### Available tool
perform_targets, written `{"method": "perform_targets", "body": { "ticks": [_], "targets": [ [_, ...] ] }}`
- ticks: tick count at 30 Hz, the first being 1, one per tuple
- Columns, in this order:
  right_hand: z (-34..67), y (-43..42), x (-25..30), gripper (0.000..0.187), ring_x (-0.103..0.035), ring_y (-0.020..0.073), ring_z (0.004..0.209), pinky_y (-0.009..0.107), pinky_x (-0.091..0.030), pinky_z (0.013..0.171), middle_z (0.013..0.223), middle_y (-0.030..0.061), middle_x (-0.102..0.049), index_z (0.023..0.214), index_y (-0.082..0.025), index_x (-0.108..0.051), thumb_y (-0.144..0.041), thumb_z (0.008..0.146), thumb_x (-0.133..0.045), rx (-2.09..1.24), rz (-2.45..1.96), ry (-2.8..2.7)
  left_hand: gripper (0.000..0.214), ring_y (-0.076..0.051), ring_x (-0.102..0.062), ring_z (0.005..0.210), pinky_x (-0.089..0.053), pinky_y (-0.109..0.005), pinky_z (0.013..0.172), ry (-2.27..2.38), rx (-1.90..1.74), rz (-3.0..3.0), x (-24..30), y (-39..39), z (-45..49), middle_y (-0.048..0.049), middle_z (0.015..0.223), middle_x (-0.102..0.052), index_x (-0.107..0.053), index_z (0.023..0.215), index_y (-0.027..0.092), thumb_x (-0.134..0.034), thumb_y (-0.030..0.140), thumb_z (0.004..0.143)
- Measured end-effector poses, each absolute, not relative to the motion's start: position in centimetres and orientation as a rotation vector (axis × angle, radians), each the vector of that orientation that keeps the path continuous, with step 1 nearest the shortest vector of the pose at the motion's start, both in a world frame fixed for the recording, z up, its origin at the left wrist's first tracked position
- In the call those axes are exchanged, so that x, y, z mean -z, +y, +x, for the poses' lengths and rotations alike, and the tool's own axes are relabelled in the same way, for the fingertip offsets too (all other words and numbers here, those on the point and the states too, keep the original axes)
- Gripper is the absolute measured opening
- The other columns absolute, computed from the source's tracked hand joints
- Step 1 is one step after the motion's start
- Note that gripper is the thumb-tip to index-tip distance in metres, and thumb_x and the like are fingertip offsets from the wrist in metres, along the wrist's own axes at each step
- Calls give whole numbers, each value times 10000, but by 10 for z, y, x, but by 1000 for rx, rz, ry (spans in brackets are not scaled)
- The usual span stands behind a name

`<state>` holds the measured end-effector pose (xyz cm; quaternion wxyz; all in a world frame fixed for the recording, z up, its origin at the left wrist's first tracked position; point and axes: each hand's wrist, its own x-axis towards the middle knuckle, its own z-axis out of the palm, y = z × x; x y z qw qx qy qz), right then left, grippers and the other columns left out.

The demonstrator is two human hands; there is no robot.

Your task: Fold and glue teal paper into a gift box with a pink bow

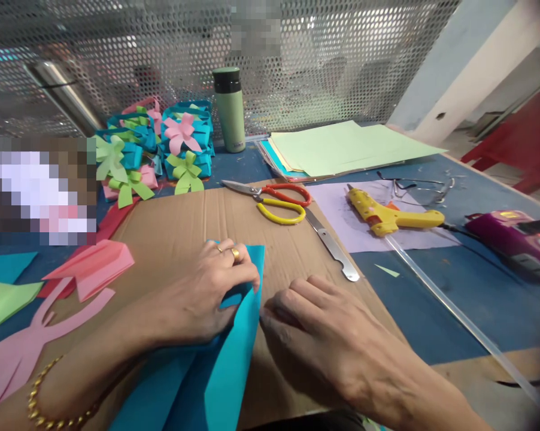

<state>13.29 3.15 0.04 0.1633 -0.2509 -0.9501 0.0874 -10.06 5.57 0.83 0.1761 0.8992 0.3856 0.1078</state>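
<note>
A folded sheet of blue paper (pixel 234 359) lies on the brown cardboard (pixel 171 221) in front of me, one long flap standing up. My left hand (pixel 220 281), with rings on it, is closed on the far part of this paper, fingers bent over its fold. At the paper's right edge rests my right hand (pixel 315 323), its fingers curled in against the cardboard. Its fingertips are hidden, so I cannot tell whether they pinch the edge. Beyond the hands lie scissors (pixel 279 200) with red and yellow handles and a metal blade (pixel 333 245).
A yellow glue gun (pixel 391 212) with a clear glue stick lies on lilac paper (pixel 333 221), near eyeglasses (pixel 418 187). Paper flower baskets (pixel 184 143), a green flask (pixel 229 114) and stacked sheets (pixel 342 149) stand behind. Pink cut-outs (pixel 23 353) lie at left.
</note>
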Motion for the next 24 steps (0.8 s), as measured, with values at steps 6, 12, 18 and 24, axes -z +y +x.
{"method": "perform_targets", "body": {
  "ticks": [6, 12, 18, 24],
  "targets": [
    [132, 33, 8, 158, -463, 167, 759, 351, -339, 679, 886, 10, -606, 850, -215, -599, -171, 964, -500, -260, -734, -2730, 71, -225, -481, 990, -326, -374, 848, 1058, -251, 2542, -8, 63, -101, -40, 1021, -551, -585, 926, 211, -525, 175, 940],
    [127, 37, 12, 232, -410, 167, 662, 354, -263, 608, 771, 13, -571, 776, -210, -558, -99, 925, -419, -42, -664, -2658, 99, -210, -543, 1013, -346, -355, 859, 1020, -293, 2512, -14, 68, -102, -28, 1035, -583, -620, 1000, 219, -575, 158, 936],
    [124, 40, 10, 221, -381, 174, 639, 338, -242, 579, 695, 20, -516, 703, -218, -507, -70, 863, -468, 18, -607, -2618, 221, -213, -557, 999, -371, -353, 855, 1082, -323, 2528, -15, 67, -98, -52, 1084, -582, -586, 1090, 207, -602, 114, 890],
    [126, 43, 12, 206, -412, 170, 649, 324, -273, 583, 743, 14, -553, 764, -229, -533, -54, 857, -480, 27, -582, -2670, 83, -193, -531, 879, -365, -330, 763, 1270, -396, 2611, -13, 66, -96, -46, 995, -582, -554, 853, 183, -631, 185, 885]
  ]
}}
